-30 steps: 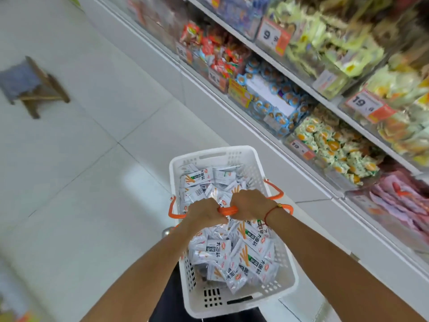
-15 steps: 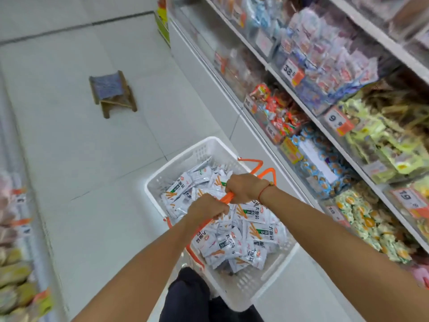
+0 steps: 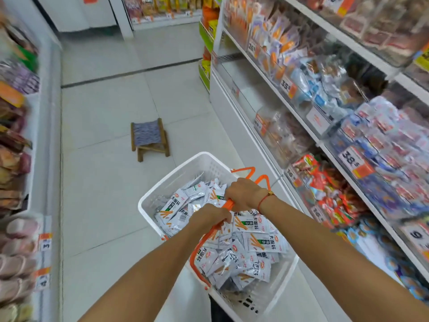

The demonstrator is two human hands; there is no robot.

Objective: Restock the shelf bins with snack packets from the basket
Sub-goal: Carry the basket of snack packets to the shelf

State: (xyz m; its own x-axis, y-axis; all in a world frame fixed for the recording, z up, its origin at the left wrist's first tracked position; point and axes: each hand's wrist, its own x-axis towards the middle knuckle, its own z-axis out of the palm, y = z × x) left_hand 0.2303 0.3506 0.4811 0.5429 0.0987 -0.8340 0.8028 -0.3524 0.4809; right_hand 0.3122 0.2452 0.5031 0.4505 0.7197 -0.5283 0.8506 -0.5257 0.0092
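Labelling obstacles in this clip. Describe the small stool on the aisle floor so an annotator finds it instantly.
Start at the white-tiled aisle floor between the two shelf runs. Just beyond the far rim of the white basket, standing alone on the tiles, is the stool. It is a low wooden frame with a woven blue-grey seat, the only free-standing thing on the floor.

Pale tiled floor (image 3: pixel 111 117) — a small wooden stool (image 3: pixel 149 138) mid-aisle.

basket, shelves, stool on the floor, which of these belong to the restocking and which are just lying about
Part of the job:
white basket
silver snack packets
orange handles, gripped by left hand and right hand
shelf bins

Just there:
small wooden stool
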